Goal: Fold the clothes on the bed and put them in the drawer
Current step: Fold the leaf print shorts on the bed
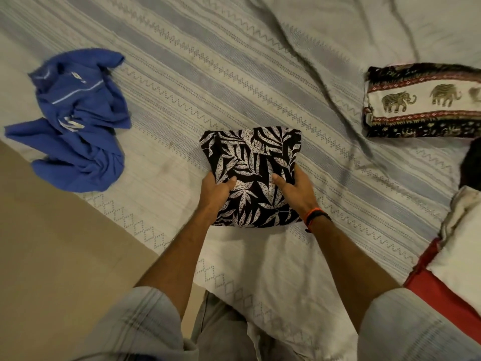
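The fingers (291,169) of the right hand (296,190) curl under the right edge of a folded black-and-white leaf-print garment (251,162), thumb on top, and the left hand (214,190) grips the left edge the same way, thumb pressed onto the cloth. The garment lies as a neat rectangle on the bed (234,82), near its front edge, between both hands. An orange and black band (313,217) circles the right wrist. Well to the left, a blue shirt (75,121) sits crumpled and unfolded on the striped bedcover. To the far right, apart from the leaf-print piece, a folded elephant-print cloth (421,100) rests on the bed, partly cut off by the frame. At the right edge a white and red pillow (458,259) shows.
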A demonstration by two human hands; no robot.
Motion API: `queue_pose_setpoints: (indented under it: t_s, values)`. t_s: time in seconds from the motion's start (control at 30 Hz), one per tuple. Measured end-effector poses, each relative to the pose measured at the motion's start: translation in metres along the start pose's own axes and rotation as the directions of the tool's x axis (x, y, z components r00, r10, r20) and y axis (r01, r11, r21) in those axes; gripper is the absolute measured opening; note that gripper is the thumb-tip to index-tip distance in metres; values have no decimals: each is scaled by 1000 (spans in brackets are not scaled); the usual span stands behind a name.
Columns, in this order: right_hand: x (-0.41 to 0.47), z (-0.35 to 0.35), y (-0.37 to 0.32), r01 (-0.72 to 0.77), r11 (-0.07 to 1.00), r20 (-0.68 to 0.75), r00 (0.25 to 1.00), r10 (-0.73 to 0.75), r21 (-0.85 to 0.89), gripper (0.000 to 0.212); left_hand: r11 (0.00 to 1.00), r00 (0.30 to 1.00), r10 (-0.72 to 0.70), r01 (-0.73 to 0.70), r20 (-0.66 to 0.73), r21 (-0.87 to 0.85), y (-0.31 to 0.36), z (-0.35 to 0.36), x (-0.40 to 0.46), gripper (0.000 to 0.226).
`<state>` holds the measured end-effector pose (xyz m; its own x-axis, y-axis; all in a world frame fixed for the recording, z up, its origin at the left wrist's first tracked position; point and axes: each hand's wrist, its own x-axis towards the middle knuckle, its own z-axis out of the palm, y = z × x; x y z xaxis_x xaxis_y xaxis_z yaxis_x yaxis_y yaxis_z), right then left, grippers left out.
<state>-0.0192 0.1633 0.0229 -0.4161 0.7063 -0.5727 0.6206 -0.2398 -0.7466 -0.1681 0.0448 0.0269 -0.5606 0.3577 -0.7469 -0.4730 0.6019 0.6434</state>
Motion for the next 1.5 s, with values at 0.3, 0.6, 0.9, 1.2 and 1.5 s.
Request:
queue_pose_setpoints:
  t_s: [0.3, 0.6, 0.9, 1.2, 1.5]
  values:
    - [-69, -79, 0, 55, 992, -95, 994, -44, 115, 50, 998, 996, 64, -65, 67, 18, 22, 48, -83, 46]
    - [-106, -208, 26, 86, 980, -154, 986, -59, 177, 41, 997, 986, 70, -65, 154, -39, 25, 159, -144, 39]
    - [-40, -312, 26, 69, 982, -240, 971, -25, 174, 82, 997, 972, 56, -42, 227, -64, 79, 271, -118, 42]
    - [53, -412, -5, 105, 977, -325, 945, -39, 185, 53, 991, 938, 133, -118, 320, -66, 163, 379, -54, 41]
    - [133, -469, 9, -204, 880, -549, 832, -75, -429, 71, 956, 950, 154, -213, 270, 202, 178, 456, 5, 68]
